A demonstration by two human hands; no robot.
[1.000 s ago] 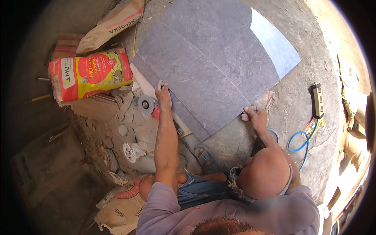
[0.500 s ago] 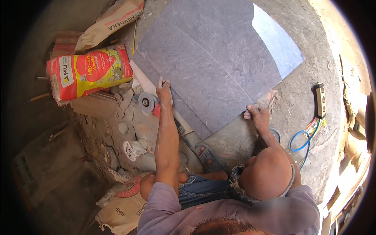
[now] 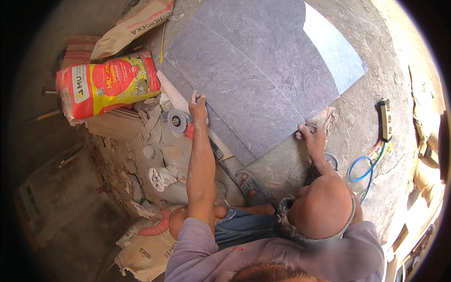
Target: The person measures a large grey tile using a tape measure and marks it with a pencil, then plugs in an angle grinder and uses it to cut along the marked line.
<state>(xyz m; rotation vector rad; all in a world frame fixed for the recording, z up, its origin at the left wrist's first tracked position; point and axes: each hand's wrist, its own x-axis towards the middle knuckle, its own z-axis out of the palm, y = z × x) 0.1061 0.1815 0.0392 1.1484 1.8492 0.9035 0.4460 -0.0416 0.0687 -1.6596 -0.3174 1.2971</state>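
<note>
Grey tile over concrete floor, laid diagonally, near corner pointing toward person. Pale line runs upper left to lower right; long axis indeterminate, far end cropped. Left hand narrowed at left edge, right hand narrowed at lower-right edge; grip cannot be confirmed. Angle grinder beside left forearm.

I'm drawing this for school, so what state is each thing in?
Large grey tile: lying down, marked with a pale line
Left hand: fingers curled at the tile's edge
Right hand: partly curled at the tile's edge
Grinder: lying down; can't tell if it's spinning
Red-and-yellow bag: plump, lying down
Blue cable: looped
</note>
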